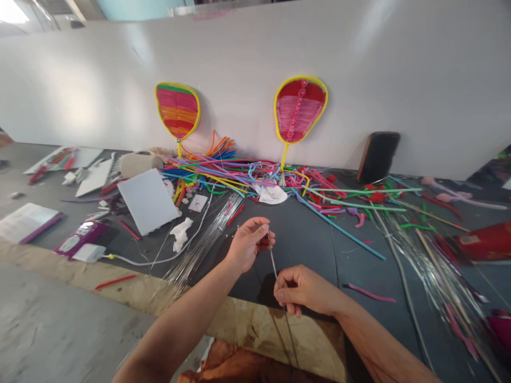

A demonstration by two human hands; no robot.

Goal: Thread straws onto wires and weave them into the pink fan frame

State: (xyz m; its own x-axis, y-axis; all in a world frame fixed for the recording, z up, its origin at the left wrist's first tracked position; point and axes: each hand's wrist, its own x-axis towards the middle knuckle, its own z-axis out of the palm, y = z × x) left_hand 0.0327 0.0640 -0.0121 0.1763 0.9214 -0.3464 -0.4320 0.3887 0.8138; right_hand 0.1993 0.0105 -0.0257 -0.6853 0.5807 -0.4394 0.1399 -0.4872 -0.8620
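Observation:
A thin silver-grey wire (273,263) slants down between my two hands, over the front edge of the table. My left hand (252,242) pinches its upper end between thumb and fingertips. Lower down, my right hand (301,290) grips the same wire, and its loose tail hangs below toward my lap. Just left of my left hand lies a bundle of silvery wires (207,242). A heap of coloured pipe cleaners (235,170) spreads behind the hands, with a crumpled white tissue (271,193) at its front.
Two yellow-rimmed fan shapes (178,110) (300,110) stand against the white board (239,48). A phone (378,157) leans there too. On the left lie a white card (147,201), a purple device (81,236) and a white cable (155,261). More shiny strands (431,271) lie right.

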